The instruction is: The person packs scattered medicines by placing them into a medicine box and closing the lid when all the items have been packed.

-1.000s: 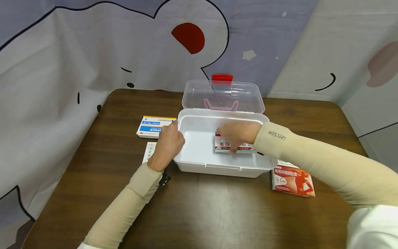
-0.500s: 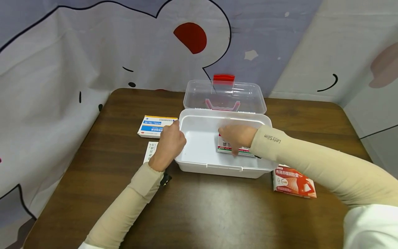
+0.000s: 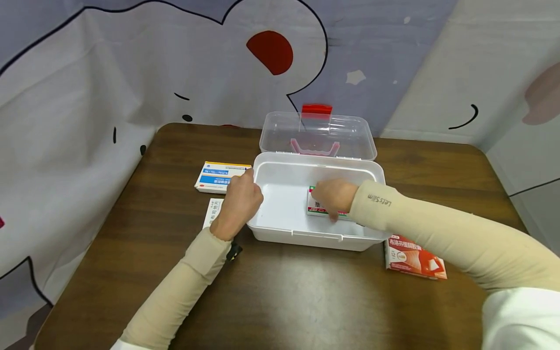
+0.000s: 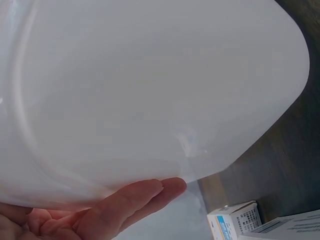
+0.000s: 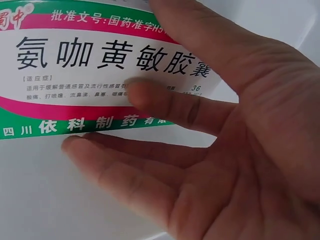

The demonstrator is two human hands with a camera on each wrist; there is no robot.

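Note:
A white plastic storage box [image 3: 284,236] stands on the table with its lid back. My left hand [image 3: 238,204] grips its left rim; in the left wrist view the fingers [image 4: 132,200] curl along the edge of the white wall. Inside the storage box, my right hand [image 3: 334,195] holds a white medicine box [image 3: 313,208] with green and magenta bands. The right wrist view shows the thumb over the upper edge of the medicine box [image 5: 80,57], a finger across its printed face and others along its lower edge. My right hand and sleeve hide its right end.
The clear lid [image 3: 280,133], with a red latch [image 3: 317,109] and pink handle, leans back behind. Left of the storage box lie a blue-and-white medicine box [image 3: 214,177] and a white one [image 3: 212,210] with black lettering. A red medicine box [image 3: 413,256] lies at the right, partly under my sleeve.
My right hand has shifted slightly over the medicine box, covering more of its face, and my right forearm has come lower over the red box. The left hand keeps its grip on the rim.

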